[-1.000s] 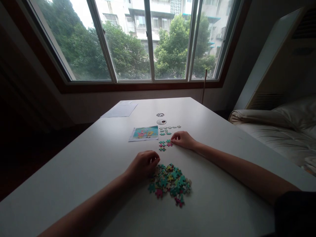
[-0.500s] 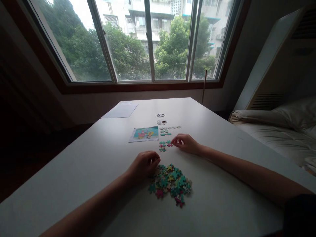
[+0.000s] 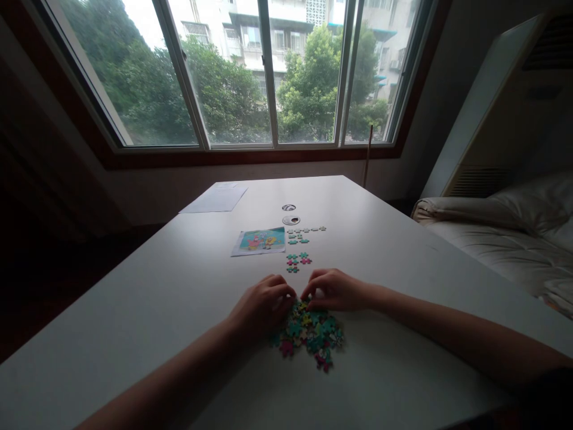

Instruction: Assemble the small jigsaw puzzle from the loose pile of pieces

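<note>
Loose puzzle pile [image 3: 313, 337] sits mid-counter [image 3: 403, 251], mostly unjoined, so I judge this an early stage. Left hand [image 3: 262, 307] and right hand [image 3: 333, 289] are curled at the pile's 12 o'clock edge, and I cannot tell if either pinches a piece. Small joined clusters [image 3: 298, 261] lie at 12 o'clock and the reference picture [image 3: 259, 240] at 11. The fingers hide the pieces beneath.

Dim rm w/ wide multi-pane window [image 3: 268, 71] at back, trees & apt bldg outside, daylight on white surface [image 3: 134, 310], pale bedding [image 3: 492, 239] at right, dark wall [image 3: 40, 197] at left.
</note>
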`<state>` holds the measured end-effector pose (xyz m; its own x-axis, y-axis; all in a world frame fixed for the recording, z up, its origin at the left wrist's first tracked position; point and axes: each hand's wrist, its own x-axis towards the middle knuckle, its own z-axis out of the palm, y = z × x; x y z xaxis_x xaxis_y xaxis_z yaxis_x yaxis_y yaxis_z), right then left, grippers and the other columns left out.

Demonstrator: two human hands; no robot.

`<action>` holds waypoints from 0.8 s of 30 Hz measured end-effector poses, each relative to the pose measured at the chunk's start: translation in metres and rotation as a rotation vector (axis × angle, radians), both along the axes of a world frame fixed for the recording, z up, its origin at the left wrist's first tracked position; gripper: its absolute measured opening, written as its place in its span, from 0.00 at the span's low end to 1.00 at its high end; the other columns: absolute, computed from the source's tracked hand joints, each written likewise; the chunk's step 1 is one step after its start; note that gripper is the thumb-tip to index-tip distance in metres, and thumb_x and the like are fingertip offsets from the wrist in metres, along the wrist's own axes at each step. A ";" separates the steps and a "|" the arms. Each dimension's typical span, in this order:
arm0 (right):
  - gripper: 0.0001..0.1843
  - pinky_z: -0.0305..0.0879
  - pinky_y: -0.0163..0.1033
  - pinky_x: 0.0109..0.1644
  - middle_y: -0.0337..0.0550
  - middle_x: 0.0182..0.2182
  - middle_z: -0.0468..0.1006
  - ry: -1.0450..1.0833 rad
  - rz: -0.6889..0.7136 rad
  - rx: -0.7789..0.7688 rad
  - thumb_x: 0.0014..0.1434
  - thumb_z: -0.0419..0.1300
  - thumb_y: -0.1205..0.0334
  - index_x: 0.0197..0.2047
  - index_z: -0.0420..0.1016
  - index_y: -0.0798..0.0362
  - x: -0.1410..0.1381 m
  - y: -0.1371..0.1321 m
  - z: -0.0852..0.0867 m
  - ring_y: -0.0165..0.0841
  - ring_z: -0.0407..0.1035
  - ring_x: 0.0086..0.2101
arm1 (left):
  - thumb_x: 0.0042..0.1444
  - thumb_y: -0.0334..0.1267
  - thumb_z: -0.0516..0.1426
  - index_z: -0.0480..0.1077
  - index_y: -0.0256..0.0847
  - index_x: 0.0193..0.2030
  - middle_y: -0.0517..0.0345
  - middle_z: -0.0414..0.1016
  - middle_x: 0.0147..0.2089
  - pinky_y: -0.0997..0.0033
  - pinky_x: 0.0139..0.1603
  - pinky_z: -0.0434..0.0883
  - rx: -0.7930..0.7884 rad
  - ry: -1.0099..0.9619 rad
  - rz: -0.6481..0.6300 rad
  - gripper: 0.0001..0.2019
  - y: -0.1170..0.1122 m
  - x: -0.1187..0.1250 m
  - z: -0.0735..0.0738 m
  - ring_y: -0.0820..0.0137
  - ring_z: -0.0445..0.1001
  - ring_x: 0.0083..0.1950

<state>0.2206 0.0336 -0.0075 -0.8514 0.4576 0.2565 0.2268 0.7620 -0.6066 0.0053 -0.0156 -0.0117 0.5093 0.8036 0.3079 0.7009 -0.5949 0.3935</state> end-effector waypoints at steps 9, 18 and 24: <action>0.13 0.62 0.29 0.29 0.40 0.30 0.70 0.066 -0.031 -0.074 0.50 0.60 0.57 0.38 0.74 0.53 -0.002 -0.001 -0.005 0.23 0.62 0.26 | 0.55 0.34 0.51 0.72 0.39 0.34 0.55 0.69 0.34 0.74 0.35 0.65 -0.034 -0.018 -0.053 0.08 -0.007 0.005 0.003 0.71 0.67 0.34; 0.08 0.62 0.36 0.42 0.43 0.32 0.72 0.174 -0.051 -0.034 0.48 0.63 0.59 0.32 0.76 0.52 -0.006 -0.001 -0.003 0.29 0.65 0.35 | 0.54 0.33 0.51 0.71 0.38 0.31 0.57 0.67 0.28 0.76 0.31 0.62 -0.036 -0.035 -0.044 0.08 -0.005 0.005 0.004 0.73 0.65 0.31; 0.09 0.57 0.30 0.29 0.39 0.26 0.73 0.227 -0.173 -0.241 0.48 0.62 0.59 0.30 0.73 0.56 -0.010 -0.002 -0.003 0.25 0.62 0.27 | 0.54 0.35 0.52 0.71 0.38 0.32 0.58 0.68 0.30 0.77 0.29 0.62 -0.094 -0.153 0.035 0.07 -0.007 0.007 0.005 0.76 0.64 0.27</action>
